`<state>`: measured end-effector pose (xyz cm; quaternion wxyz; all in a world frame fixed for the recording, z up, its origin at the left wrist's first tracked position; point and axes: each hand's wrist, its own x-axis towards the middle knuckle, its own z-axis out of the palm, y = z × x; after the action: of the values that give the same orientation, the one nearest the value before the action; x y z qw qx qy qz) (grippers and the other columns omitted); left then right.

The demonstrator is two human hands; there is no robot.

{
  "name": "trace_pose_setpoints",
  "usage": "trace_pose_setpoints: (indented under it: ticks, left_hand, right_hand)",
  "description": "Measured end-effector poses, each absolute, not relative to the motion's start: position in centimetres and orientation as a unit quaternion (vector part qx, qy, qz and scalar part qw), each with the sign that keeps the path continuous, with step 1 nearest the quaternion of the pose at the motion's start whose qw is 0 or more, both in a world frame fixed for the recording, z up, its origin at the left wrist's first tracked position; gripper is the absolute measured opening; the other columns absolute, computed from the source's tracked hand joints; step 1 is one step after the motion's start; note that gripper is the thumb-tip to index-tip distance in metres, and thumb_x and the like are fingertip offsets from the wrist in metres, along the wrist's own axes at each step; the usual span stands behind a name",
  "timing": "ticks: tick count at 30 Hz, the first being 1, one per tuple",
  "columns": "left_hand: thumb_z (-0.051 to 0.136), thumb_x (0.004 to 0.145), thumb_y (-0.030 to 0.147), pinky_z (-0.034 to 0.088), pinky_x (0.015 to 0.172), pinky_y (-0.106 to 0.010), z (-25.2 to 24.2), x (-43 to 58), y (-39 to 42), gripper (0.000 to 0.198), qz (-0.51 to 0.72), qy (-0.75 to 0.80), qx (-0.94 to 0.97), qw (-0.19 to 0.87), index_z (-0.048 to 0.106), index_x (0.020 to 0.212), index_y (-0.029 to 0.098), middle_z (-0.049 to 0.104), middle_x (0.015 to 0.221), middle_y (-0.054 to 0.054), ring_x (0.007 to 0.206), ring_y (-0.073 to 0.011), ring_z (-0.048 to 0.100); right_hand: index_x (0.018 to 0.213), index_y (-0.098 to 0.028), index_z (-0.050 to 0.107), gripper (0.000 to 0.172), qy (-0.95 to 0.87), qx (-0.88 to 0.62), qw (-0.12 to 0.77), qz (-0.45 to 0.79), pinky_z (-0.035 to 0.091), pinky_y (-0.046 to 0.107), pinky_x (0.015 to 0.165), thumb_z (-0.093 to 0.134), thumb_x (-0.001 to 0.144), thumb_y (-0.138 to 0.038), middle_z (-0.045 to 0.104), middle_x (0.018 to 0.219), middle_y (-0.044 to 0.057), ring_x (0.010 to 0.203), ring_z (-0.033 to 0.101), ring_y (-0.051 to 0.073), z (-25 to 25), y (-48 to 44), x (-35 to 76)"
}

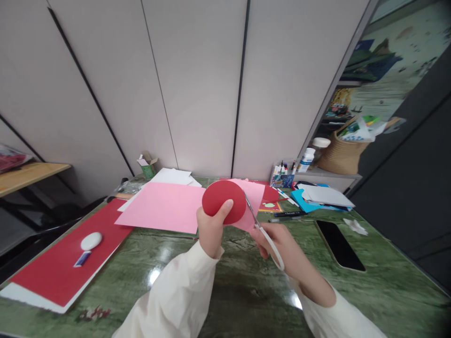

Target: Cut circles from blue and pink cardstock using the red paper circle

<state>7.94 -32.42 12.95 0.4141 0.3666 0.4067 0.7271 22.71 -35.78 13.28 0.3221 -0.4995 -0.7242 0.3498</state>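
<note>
My left hand (212,228) pinches a red paper circle (220,197) against a sheet of pink paper (162,206), thumb on top of the circle. The pink sheet reaches out to the left and shows again to the right of the circle. In my right hand (276,239) is a pair of scissors with white handles (271,245). Their metal blades lie along the circle's right edge, at the pink paper. Whether the blades are apart there, I cannot make out.
Left on the green table (169,291) lies red paper (66,277) bearing a white oval object (91,241) and a small purple-and-white item (82,258). A phone (340,245) lies right. Behind are pens (289,214), a marker box (282,176) and blue and white papers (324,195).
</note>
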Motion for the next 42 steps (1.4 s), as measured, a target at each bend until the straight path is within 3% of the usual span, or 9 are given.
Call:
trace_pose_setpoints:
  ticks: [31, 42]
  left_hand:
    - [0.070, 0.062, 0.030, 0.050, 0.061, -0.027, 12.5, 6.9, -32.1, 0.026, 0.672, 0.409, 0.432, 0.441, 0.067, 0.079, 0.011, 0.067, 0.070, -0.004, 0.065, -0.0171, 0.060]
    - [0.071, 0.062, 0.031, 0.050, 0.061, -0.028, 12.6, 6.7, -32.1, 0.025, 0.665, 0.415, 0.448, 0.430, 0.067, 0.077, 0.011, 0.067, 0.070, -0.005, 0.066, -0.0174, 0.059]
  right_hand:
    - [0.055, -0.018, 0.040, 0.043, -0.725, -0.480, 0.319, 0.376, 0.027, 0.021, 0.043, 0.042, 0.082, -0.052, 0.043, 0.045, -0.003, 0.043, 0.039, 0.010, 13.1, -35.2, 23.5]
    - [0.055, -0.018, 0.039, 0.045, -0.723, -0.497, 0.309, 0.366, 0.025, 0.021, 0.043, 0.041, 0.081, -0.055, 0.039, 0.043, -0.004, 0.042, 0.034, 0.009, 13.1, -35.2, 23.7]
